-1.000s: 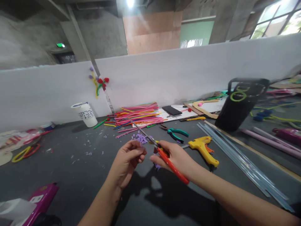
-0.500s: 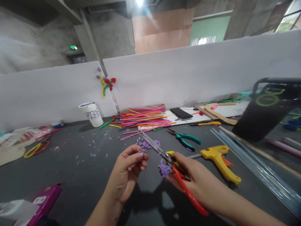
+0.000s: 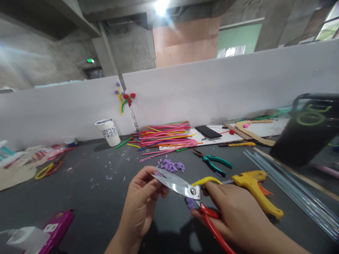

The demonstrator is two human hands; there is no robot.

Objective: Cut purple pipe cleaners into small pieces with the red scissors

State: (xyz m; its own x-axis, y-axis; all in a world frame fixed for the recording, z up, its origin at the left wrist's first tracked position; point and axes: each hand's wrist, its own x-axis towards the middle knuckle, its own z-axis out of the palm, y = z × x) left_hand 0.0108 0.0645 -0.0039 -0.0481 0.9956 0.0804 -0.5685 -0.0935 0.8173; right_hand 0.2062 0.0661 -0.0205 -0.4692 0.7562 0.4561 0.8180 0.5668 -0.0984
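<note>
My right hand [image 3: 233,208] is wrapped round a pair of scissors [image 3: 182,188] with one red and one yellow handle. Their blades reach left to the fingertips of my left hand [image 3: 144,199]. That hand is closed in a pinch on a small purple piece [image 3: 159,173], which lies at the blade tips. Below the scissors' pivot, close to my right fingers, shows a fringed purple tuft [image 3: 190,202]; I cannot tell whether it is held. Just beyond the blades lies a pile of short purple pieces [image 3: 169,165].
Teal-handled pliers [image 3: 215,162] and a yellow glue gun [image 3: 258,192] lie to the right, near clear sticks [image 3: 299,197] and a black bottle [image 3: 299,130]. Farther back are coloured pipe cleaners [image 3: 166,135], a paper cup [image 3: 109,132] and a phone [image 3: 208,132].
The scissors have swung down and left, so their blades now meet the small piece in my left fingers. The view has shifted slightly.
</note>
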